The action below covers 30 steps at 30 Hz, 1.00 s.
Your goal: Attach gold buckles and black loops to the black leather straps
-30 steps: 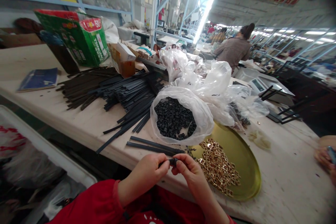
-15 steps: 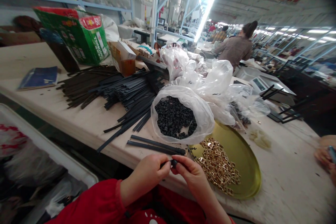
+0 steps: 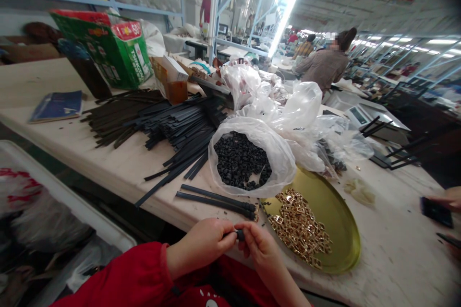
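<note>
My left hand (image 3: 212,239) and my right hand (image 3: 257,244) meet at the table's front edge. Between their fingertips is a small black piece (image 3: 240,235), pinched by my right hand. The left fingers close on a thin dark end beside it, mostly hidden. Just beyond lie two black strips (image 3: 212,202) with black loops and gold metal at their right ends. Behind them an open plastic bag (image 3: 284,163) holds many small black loops (image 3: 239,158). To the right, a gold tray (image 3: 342,230) bears a heap of gold buckles (image 3: 300,225).
Piles of dark strips (image 3: 173,122), a blue booklet (image 3: 57,105) and a green box (image 3: 118,53) are on the left. Clear bags (image 3: 298,105) and a scale (image 3: 374,115) stand behind. Another person's hand (image 3: 452,200) with a phone (image 3: 436,211) is at right.
My right hand's fingers have shifted around the black piece, and both hands sit slightly lower. At the right, the other person's phone shows more. A person in red has appeared in the background.
</note>
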Each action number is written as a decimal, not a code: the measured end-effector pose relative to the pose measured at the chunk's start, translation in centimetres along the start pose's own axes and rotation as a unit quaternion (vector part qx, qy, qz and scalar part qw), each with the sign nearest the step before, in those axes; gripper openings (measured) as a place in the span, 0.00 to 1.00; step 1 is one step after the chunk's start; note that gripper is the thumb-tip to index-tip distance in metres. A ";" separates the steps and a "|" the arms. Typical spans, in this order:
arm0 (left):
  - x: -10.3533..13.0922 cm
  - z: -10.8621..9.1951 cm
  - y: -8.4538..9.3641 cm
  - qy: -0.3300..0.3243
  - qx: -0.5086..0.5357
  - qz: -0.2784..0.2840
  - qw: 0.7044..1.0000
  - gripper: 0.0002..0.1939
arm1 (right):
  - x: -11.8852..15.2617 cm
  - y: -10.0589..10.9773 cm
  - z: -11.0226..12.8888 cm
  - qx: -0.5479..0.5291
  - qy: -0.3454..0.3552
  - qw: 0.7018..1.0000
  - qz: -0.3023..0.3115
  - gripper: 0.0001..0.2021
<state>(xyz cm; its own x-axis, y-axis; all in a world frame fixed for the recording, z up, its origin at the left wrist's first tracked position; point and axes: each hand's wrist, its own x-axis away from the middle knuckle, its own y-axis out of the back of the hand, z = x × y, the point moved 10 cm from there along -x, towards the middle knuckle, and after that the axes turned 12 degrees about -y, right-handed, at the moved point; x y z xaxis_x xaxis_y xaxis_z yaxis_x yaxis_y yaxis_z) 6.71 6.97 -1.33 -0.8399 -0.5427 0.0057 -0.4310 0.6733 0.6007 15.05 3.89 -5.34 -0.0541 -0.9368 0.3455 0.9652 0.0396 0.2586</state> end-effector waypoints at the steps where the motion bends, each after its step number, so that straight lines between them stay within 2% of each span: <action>1: 0.0 0.0 -0.1 0.001 0.005 -0.007 1.000 0.15 | 0.1 0.1 0.0 0.009 0.006 1.000 -0.011 0.21; 5: 0.2 0.2 -0.6 0.020 -0.007 -0.026 0.999 0.14 | 0.8 0.2 -0.2 0.048 0.029 0.998 -0.042 0.18; 8: 0.5 -0.1 -0.8 0.020 0.001 -0.006 1.000 0.14 | 1.0 0.3 -0.9 0.036 0.025 0.998 -0.042 0.16; 13: 1.3 -0.3 -0.5 0.045 0.038 0.077 0.995 0.12 | 0.7 1.4 -2.3 -0.142 -0.054 0.987 -0.055 0.18; 17: 1.4 -0.6 0.5 0.035 0.008 0.055 0.998 0.12 | 0.8 -0.1 -1.5 -0.246 -0.092 0.965 -0.012 0.20; 21: 2.1 0.4 -1.7 0.078 0.142 0.094 0.982 0.13 | 0.6 -0.9 -1.7 -0.314 -0.112 0.943 -0.007 0.20; 25: 1.3 1.2 -1.6 0.057 0.176 0.021 0.983 0.20 | 0.3 -1.9 -3.1 -0.356 -0.127 0.926 -0.003 0.19; 27: 0.9 2.0 -2.0 0.071 0.193 0.003 0.979 0.23 | 0.4 -2.4 -3.2 -0.342 -0.121 0.932 0.014 0.19; 28: 0.6 2.3 -2.3 0.074 0.199 0.002 0.977 0.23 | 0.5 -2.3 -2.9 -0.308 -0.104 0.945 0.020 0.18; 30: 0.1 2.5 -2.6 0.066 0.202 0.006 0.977 0.21 | 0.5 -0.5 -1.6 -0.171 -0.047 0.984 0.007 0.14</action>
<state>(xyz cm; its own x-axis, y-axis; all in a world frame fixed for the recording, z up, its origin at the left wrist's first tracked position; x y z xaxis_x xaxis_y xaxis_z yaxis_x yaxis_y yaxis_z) 6.93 6.43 -4.88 -0.8078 -0.5750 0.1301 -0.5382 0.8093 0.2351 14.96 2.81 -6.78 -0.0489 -0.8999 0.4333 0.9948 -0.0826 -0.0594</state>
